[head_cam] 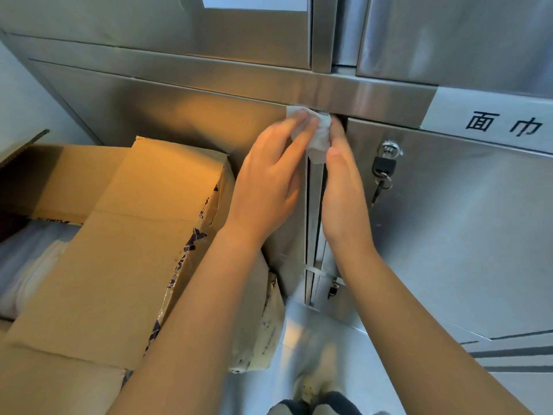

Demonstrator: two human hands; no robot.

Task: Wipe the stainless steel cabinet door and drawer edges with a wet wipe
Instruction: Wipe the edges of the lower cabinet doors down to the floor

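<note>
Both hands on the wet wipe (318, 139), centre frame, at the top of the seam between two steel cabinet doors.
Left hand (269, 181): fingers near straight, pressing the wipe onto the left door (179, 121) at its top corner, just under the horizontal steel band (359, 94). Right hand (344, 190): thumb pinches the wipe, fingertips tucked into the dark gap at the right door (463, 235) edge. Padlock (383, 169) with keys hangs just right of the hands. Open cardboard box (119, 235) at lower left.

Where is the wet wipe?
Head view, centre: left hand presses, right hand grips the wet wipe atop the door gap, left of the keyed lock.
</note>
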